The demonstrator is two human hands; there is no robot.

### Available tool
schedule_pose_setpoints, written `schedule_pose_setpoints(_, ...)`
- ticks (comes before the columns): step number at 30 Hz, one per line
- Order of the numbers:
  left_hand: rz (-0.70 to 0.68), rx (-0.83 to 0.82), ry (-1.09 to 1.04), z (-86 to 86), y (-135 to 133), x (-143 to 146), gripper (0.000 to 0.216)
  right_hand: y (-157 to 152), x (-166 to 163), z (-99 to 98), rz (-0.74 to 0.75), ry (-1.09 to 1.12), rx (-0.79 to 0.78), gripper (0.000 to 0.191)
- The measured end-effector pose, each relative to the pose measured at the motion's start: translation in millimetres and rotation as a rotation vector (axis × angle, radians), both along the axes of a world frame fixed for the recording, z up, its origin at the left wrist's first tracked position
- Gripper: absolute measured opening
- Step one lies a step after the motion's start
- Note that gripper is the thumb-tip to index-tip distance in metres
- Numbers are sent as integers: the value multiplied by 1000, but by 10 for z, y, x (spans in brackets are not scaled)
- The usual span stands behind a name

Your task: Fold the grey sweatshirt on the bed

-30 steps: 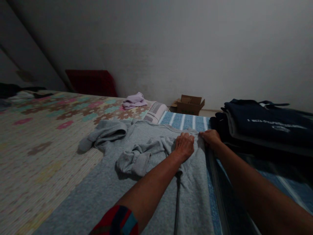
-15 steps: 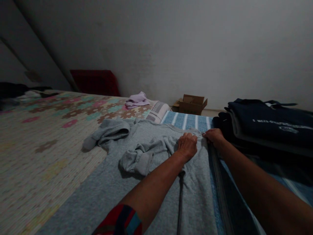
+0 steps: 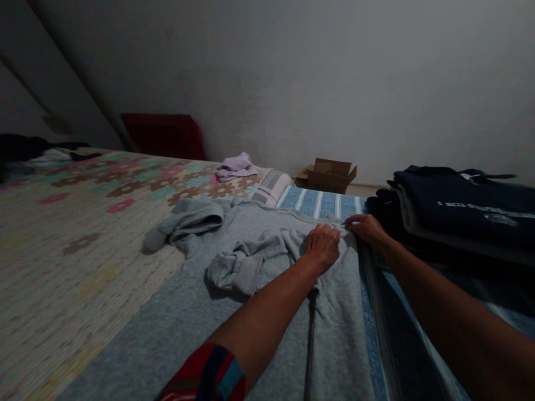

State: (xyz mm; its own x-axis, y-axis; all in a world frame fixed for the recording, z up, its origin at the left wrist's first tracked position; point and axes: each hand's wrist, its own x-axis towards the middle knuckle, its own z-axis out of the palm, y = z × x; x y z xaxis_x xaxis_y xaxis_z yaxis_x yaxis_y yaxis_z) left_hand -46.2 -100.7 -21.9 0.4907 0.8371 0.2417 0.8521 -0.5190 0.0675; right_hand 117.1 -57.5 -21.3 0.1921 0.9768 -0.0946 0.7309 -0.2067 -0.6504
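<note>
A grey sweatshirt (image 3: 259, 278) lies spread on the bed, one sleeve bunched near its middle and the other trailing off to the left. My left hand (image 3: 322, 245) rests on its far edge with the fingers curled into the cloth. Close beside it, my right hand (image 3: 364, 228) pinches the same far edge at the garment's right corner. A dark cord hangs down the sweatshirt below my left wrist.
A stack of folded dark clothes (image 3: 455, 214) sits at the right. A blue striped cloth (image 3: 321, 204) lies under the sweatshirt, a floral bedspread (image 3: 83, 223) at the left. Farther back are a lilac garment (image 3: 236, 166), a cardboard box (image 3: 330, 175) and a red cushion (image 3: 165, 136).
Both hands have stayed on the sweatshirt's far edge, shifting slightly to the right. The view has drifted a little.
</note>
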Motion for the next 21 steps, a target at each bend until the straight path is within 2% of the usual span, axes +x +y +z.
schedule_pose_setpoints(7,5,0,-3,-5,4,0,15,5,-3,142,125,-144,-107,24)
schedule_pose_setpoints(21,25,-22,-3,43,-14,-6,18,155,-8,190,235,-536,-114,21)
